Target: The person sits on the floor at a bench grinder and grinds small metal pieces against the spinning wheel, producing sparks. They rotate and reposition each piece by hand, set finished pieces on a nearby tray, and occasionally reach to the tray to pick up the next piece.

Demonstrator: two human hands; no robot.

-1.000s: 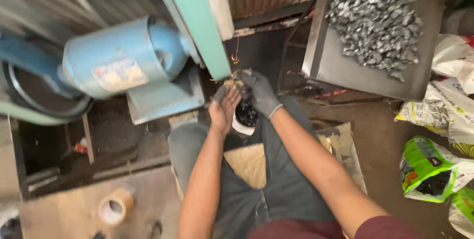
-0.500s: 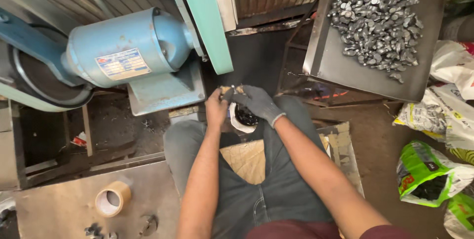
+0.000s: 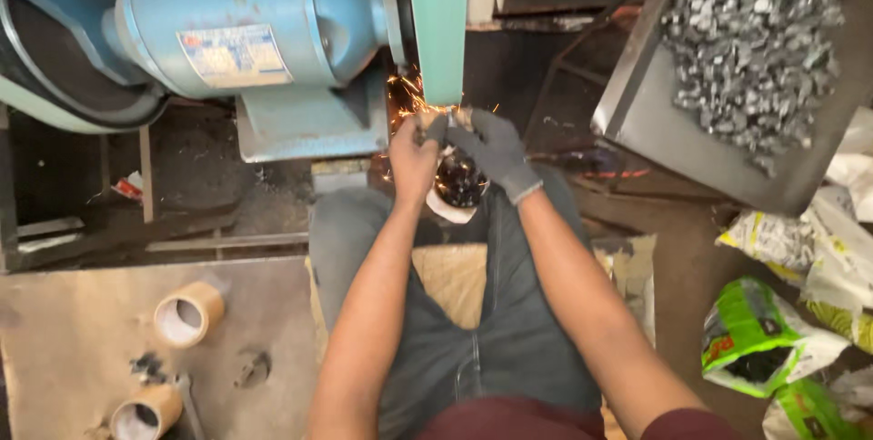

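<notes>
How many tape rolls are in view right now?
2. One tape roll lies on the board at lower left; a second tape roll sits below it near the frame's bottom edge. Others may be out of view.

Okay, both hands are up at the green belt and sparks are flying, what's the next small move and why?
Probably hold the small piece steady against the green belt a moment more. Sparks show it is grinding, both the bare left hand and the gloved right hand pinch it, and the cup of pieces sits just below.
</notes>
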